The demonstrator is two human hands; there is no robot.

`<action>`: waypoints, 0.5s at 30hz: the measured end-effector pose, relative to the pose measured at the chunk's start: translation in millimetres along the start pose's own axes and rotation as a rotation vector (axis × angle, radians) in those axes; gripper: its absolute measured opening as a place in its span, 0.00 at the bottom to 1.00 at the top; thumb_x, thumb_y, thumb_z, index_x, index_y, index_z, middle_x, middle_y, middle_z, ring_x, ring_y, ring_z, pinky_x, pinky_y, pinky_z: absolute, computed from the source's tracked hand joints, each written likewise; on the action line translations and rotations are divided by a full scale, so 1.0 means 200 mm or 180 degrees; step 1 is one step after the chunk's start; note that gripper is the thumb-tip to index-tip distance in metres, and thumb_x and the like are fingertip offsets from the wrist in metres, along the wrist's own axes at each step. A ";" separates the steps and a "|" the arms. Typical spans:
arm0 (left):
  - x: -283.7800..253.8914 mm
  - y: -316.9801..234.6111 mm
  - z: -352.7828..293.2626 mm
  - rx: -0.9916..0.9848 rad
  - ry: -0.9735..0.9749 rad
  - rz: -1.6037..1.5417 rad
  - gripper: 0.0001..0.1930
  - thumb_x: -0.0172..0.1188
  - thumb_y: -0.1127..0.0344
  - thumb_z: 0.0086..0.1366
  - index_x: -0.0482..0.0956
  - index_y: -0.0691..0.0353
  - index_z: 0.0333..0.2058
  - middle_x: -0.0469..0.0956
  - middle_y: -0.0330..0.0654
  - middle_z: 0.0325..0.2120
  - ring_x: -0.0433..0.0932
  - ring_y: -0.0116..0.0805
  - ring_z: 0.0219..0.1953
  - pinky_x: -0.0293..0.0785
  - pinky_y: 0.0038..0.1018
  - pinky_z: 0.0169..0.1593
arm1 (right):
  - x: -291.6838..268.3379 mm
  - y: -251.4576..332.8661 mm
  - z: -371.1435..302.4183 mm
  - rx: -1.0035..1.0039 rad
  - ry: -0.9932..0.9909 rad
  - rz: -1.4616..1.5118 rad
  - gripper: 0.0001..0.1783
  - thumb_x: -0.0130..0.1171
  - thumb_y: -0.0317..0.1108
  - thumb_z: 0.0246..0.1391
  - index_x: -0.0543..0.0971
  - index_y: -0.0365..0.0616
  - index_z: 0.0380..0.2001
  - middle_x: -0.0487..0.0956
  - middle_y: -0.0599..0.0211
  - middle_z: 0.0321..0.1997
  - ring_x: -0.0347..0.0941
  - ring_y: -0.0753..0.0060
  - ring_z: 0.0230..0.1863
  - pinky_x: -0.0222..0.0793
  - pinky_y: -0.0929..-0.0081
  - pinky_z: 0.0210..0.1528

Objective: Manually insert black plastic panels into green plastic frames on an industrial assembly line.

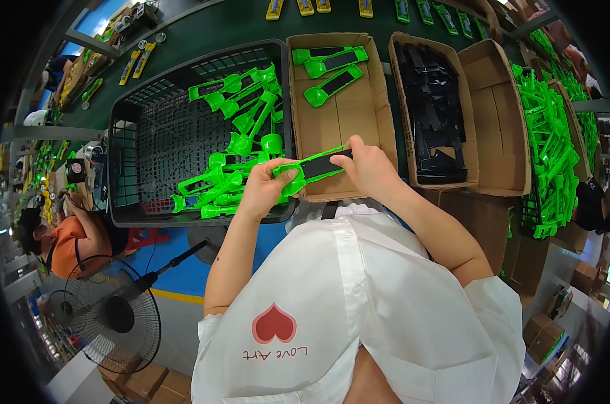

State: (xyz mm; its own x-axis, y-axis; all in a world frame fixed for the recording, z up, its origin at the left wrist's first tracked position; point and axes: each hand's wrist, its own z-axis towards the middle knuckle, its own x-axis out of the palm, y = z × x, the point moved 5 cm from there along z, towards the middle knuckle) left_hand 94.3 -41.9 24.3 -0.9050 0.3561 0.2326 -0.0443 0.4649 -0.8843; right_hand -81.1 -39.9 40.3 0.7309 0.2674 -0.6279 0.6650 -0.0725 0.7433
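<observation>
A: What takes up the most room?
B: A dark green bench (217,30), running across the top of the view. The biggest container is a black plastic crate (167,124) on the left, with green parts (254,121) heaped mostly along its right side.
A: And beside it?
B: A right-hand cardboard box (496,118) with a pile of black strips (429,108) in its left section. Between that and the crate stands a narrower cardboard box (348,124); three green parts lie at its far end, with dark strips showing on them.
A: Where are the person's hands?
B: Both are above the near end of the narrower box, closed on one piece between them. The right hand (371,165) grips its right end, thumb on top. The left hand (268,188) pinches the rounded left end, thumb also uppermost.
A: Which piece is that?
B: A bright green holder (295,178), long and slanting up toward the right, just clear of the parts in the box.
A: Anything smaller?
B: A black panel (318,166) lies along the holder's face, and the right thumb touches it.
</observation>
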 end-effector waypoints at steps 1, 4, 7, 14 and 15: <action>-0.01 0.02 -0.01 -0.0020 -0.0085 -0.0014 0.08 0.50 0.75 0.56 0.71 0.71 0.35 0.74 0.44 0.21 0.72 0.29 0.20 0.69 0.22 0.24 | -0.01 0.03 0.00 0.0111 -0.0042 -0.0935 0.21 0.50 0.47 0.48 0.64 0.37 0.27 0.71 0.58 0.13 0.69 0.62 0.14 0.64 0.72 0.16; -0.01 0.04 -0.01 0.0009 -0.0099 -0.0032 0.08 0.51 0.75 0.56 0.71 0.70 0.35 0.74 0.43 0.21 0.73 0.29 0.21 0.69 0.22 0.24 | -0.09 0.04 -0.01 0.0240 -0.0204 -0.1830 0.26 0.52 0.53 0.45 0.62 0.38 0.30 0.71 0.57 0.13 0.71 0.58 0.17 0.65 0.70 0.16; -0.01 0.01 -0.01 0.0019 0.0049 0.0040 0.08 0.51 0.74 0.56 0.72 0.70 0.35 0.74 0.43 0.21 0.73 0.29 0.21 0.69 0.22 0.24 | -0.12 -0.10 -0.01 0.0460 0.0047 -0.0304 0.25 0.58 0.50 0.41 0.65 0.37 0.27 0.70 0.62 0.12 0.70 0.69 0.14 0.63 0.74 0.15; 0.05 0.01 0.04 0.0027 0.0098 0.0755 0.07 0.50 0.75 0.56 0.72 0.69 0.34 0.74 0.42 0.20 0.72 0.28 0.21 0.69 0.22 0.25 | -0.05 -0.22 -0.05 0.0755 -0.0081 0.0590 0.22 0.61 0.48 0.38 0.71 0.37 0.20 0.72 0.60 0.13 0.69 0.69 0.15 0.62 0.72 0.20; 0.05 -0.01 0.04 0.0093 -0.0006 0.1257 0.07 0.51 0.75 0.56 0.72 0.69 0.33 0.74 0.43 0.20 0.72 0.29 0.21 0.69 0.23 0.25 | -0.06 -0.22 -0.05 0.0633 -0.0278 0.0453 0.22 0.61 0.48 0.38 0.71 0.37 0.19 0.71 0.60 0.13 0.69 0.66 0.15 0.61 0.71 0.20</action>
State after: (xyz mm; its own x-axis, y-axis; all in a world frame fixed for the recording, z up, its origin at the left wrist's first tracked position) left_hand 80.9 -46.1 25.8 -0.8556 0.5014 -0.1284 0.2953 0.2690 -0.9168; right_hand -120.9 -29.6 18.0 0.8240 0.1577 -0.5442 0.5653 -0.2933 0.7709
